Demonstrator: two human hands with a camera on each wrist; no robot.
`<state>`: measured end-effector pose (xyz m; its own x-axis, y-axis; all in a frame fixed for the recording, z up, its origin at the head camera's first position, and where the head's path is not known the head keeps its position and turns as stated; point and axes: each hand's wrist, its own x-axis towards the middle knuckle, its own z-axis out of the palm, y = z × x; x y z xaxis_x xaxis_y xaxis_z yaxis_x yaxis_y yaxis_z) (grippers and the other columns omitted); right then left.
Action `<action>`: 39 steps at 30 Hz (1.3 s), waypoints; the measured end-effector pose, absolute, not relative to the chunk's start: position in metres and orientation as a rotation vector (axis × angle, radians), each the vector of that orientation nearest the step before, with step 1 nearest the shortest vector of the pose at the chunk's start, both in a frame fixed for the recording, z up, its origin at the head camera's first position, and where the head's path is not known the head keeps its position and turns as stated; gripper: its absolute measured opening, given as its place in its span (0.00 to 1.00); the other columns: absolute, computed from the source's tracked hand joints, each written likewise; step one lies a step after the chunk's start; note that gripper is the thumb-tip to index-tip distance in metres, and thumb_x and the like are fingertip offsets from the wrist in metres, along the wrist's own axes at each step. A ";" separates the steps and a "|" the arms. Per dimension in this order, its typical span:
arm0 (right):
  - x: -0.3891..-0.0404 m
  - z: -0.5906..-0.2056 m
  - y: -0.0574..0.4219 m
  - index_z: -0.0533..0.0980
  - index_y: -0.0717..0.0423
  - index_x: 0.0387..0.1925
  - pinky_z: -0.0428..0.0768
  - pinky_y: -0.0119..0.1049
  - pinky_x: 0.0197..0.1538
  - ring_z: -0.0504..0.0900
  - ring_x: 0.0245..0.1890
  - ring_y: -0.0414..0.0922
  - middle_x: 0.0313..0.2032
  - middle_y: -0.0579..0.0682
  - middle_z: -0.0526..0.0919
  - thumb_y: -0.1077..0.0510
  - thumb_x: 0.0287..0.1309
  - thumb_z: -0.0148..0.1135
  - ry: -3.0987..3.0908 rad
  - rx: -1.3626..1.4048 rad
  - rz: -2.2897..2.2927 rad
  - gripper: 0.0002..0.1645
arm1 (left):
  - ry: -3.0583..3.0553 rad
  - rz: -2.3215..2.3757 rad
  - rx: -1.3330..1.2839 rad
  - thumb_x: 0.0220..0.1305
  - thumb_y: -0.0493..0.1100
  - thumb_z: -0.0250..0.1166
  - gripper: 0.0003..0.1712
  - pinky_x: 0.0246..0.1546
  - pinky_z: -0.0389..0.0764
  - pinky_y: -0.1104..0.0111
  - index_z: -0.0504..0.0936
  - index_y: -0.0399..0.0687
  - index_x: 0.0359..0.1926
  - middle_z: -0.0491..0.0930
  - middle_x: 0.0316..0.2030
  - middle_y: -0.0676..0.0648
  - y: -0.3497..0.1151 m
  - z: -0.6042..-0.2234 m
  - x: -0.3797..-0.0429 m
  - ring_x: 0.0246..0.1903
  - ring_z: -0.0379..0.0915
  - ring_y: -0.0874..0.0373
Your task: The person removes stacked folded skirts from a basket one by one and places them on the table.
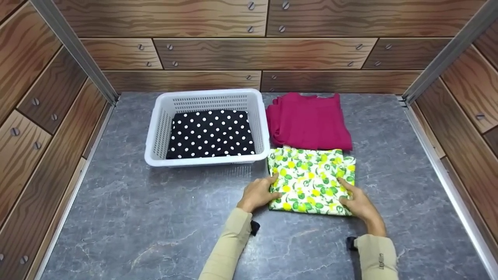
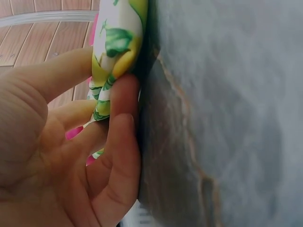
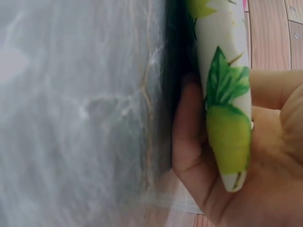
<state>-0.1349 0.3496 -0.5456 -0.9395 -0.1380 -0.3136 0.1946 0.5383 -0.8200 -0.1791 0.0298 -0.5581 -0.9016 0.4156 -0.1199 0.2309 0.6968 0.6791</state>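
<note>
Beige sleeves (image 1: 229,241) lead us to two bare hands at the lower right of the frame. Our left hand (image 1: 258,193) pinches the left edge of a folded lemon-print cloth (image 1: 311,181), thumb above and fingers beneath; our right hand (image 1: 360,202) grips the opposite edge the same way, as the wrist views show. We judge that this paired hold keeps the layers together and the folds level, since one side alone would likely let the soft fabric sag.

The cloth lies right of centre, low over the grey counter (image 1: 175,233). Just above it in the frame sits a folded magenta cloth (image 1: 307,120), its lower edge meeting the print's upper edge; we cannot tell whether they overlap.

At centre left stands a white slatted basket (image 1: 206,160), upright, its lower right corner close by the print. Inside, a black polka-dot cloth (image 1: 212,134) lies flat and folded, covering most of the floor, probably folded that small so it fits between the walls. Wood-patterned panels (image 1: 233,52) close off the top of the frame.
</note>
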 end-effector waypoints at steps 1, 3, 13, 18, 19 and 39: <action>-0.135 -0.546 0.349 0.48 0.67 0.78 0.70 0.46 0.46 0.43 0.75 0.69 0.76 0.71 0.44 0.74 0.68 0.49 2.441 0.047 -1.367 0.40 | 2.644 1.003 0.517 0.63 0.51 0.73 0.39 0.53 0.80 0.52 0.70 0.49 0.72 0.73 0.67 0.41 0.029 -0.559 -0.179 0.60 0.74 0.41; -0.134 -0.547 0.348 0.49 0.67 0.78 0.72 0.44 0.46 0.47 0.74 0.69 0.76 0.71 0.47 0.72 0.70 0.50 2.474 0.033 -1.339 0.39 | 2.637 1.004 0.532 0.64 0.52 0.72 0.40 0.54 0.79 0.52 0.70 0.49 0.73 0.72 0.67 0.42 0.028 -0.559 -0.178 0.61 0.74 0.42; -0.147 -0.518 0.334 0.67 0.70 0.69 0.65 0.65 0.65 0.66 0.63 0.73 0.70 0.77 0.59 0.63 0.72 0.54 2.900 0.283 -1.187 0.28 | 2.282 1.054 0.691 0.75 0.49 0.60 0.33 0.69 0.64 0.55 0.64 0.46 0.76 0.65 0.73 0.43 -0.010 -0.513 -0.189 0.68 0.65 0.47; -0.175 -0.489 0.304 0.77 0.70 0.59 0.70 0.56 0.64 0.73 0.61 0.66 0.62 0.70 0.74 0.68 0.66 0.60 3.111 0.203 -1.405 0.20 | 2.219 1.206 0.774 0.77 0.49 0.57 0.32 0.56 0.79 0.56 0.63 0.44 0.76 0.68 0.71 0.42 -0.050 -0.469 -0.203 0.42 0.79 0.53; -0.181 -0.484 0.296 0.78 0.70 0.58 0.74 0.51 0.61 0.76 0.57 0.63 0.60 0.68 0.77 0.69 0.66 0.61 3.116 0.141 -1.456 0.19 | 2.225 1.245 0.787 0.77 0.48 0.57 0.32 0.52 0.81 0.57 0.64 0.44 0.76 0.70 0.69 0.41 -0.057 -0.462 -0.205 0.38 0.78 0.55; -0.263 -0.435 0.154 0.65 0.75 0.69 0.77 0.51 0.61 0.79 0.56 0.66 0.60 0.74 0.75 0.69 0.66 0.60 2.488 -0.375 -1.743 0.32 | 2.657 1.292 0.575 0.74 0.40 0.59 0.25 0.49 0.82 0.53 0.74 0.35 0.67 0.82 0.53 0.33 -0.143 -0.435 -0.243 0.49 0.81 0.42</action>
